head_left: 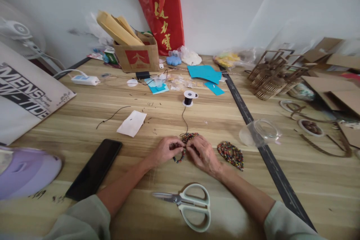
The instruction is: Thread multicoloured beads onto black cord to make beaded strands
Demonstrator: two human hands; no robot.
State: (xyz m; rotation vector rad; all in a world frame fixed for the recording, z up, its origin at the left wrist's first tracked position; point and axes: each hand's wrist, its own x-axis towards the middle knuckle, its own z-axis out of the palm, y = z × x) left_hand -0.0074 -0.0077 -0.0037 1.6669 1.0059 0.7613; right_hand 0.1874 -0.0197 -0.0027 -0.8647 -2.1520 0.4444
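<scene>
My left hand (168, 150) and my right hand (203, 153) meet at the middle of the table, thumbs and fingertips pinched close together. Between them is a string of small multicoloured beads (179, 158), part of it looping out below the fingers and more beads bunched behind them. The exact spot they grip is hidden by the fingers. A thin black cord (186, 118) runs from a white spool (188, 98) down to the beads. Right of my right hand lies a coiled bead strand (230, 155). Green-handled scissors (194, 204) rest nearer to me, blades pointing left.
A black phone (95, 169) and a purple-and-white object (30, 172) lie at left. Near a white paper piece (132, 123) is a loose cord. Clear round lids (260, 132) sit at right. Farther back are blue sheets (204, 74), a cardboard box (137, 58) and small baskets (270, 77).
</scene>
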